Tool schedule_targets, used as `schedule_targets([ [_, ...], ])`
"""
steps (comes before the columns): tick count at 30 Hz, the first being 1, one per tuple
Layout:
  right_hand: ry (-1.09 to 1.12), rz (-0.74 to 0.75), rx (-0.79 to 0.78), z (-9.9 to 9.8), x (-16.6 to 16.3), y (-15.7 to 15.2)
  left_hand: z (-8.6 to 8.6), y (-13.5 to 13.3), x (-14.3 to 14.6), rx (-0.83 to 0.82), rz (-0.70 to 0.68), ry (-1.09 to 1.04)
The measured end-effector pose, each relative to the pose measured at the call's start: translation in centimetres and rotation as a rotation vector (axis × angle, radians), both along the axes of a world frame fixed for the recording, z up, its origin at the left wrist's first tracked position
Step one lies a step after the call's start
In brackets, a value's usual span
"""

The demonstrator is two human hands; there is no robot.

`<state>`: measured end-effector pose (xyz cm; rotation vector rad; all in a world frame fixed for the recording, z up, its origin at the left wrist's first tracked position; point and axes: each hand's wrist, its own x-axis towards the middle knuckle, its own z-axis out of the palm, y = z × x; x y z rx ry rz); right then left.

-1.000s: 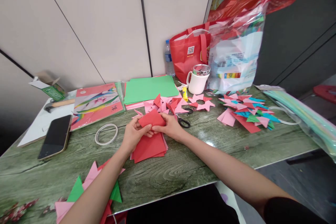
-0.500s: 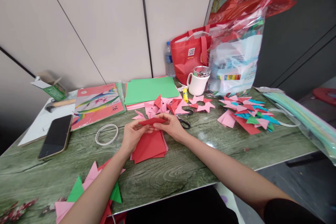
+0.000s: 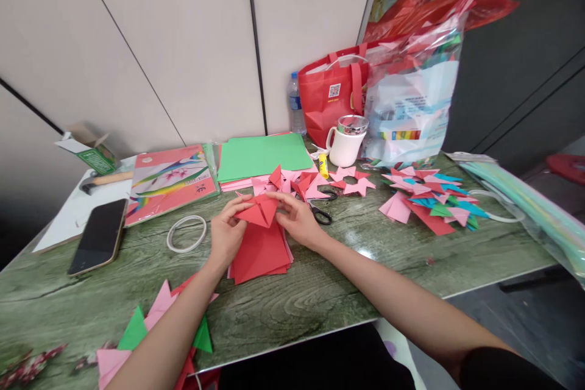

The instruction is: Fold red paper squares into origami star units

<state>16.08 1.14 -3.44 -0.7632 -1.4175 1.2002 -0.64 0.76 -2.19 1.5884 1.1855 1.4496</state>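
Note:
A folded red paper (image 3: 258, 212), roughly triangular with creases and a slit between its flaps, is held up between both hands. My left hand (image 3: 227, 231) pinches its left corner, while my right hand (image 3: 297, 219) grips its right side with thumb and fingers. Just below lies a stack of red paper squares (image 3: 260, 256), with pink edges showing at its right. Behind my hands are pink and red folded pieces (image 3: 292, 181) and the black scissors (image 3: 323, 216), partly covered by paper.
Left are a white ring (image 3: 186, 233), a phone (image 3: 98, 236) and a paper pack (image 3: 171, 183). Green sheets (image 3: 262, 155), a glue stick (image 3: 323, 166) and a white mug (image 3: 346, 147) stand behind. Folded pieces lie right (image 3: 425, 195) and near my left forearm (image 3: 158, 311).
The red paper has been tilted and opened out, so its triangular face with the flaps now shows instead of a thin edge. Both hands have shifted slightly around it.

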Motion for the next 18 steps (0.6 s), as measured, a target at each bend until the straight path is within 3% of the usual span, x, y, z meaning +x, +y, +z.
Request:
schedule_targets([
  [6, 0.147, 0.023, -0.265, 0.27, 0.08, 0.03, 0.02, -0.01, -0.1, -0.006, -0.076, 0.026],
  [10, 0.054, -0.001, -0.239, 0.26, 0.01, -0.22, 0.22, -0.29, 0.12, -0.036, -0.153, -0.011],
  [15, 0.042, -0.007, -0.231, 0.1, -0.05, -0.1, 0.72, -0.29, 0.64, -0.219, -0.157, -0.36],
  [18, 0.063, -0.011, -0.203, 0.03, -0.04, 0.03, 0.9, -0.33, 0.79, -0.301, -0.162, -0.43],
])
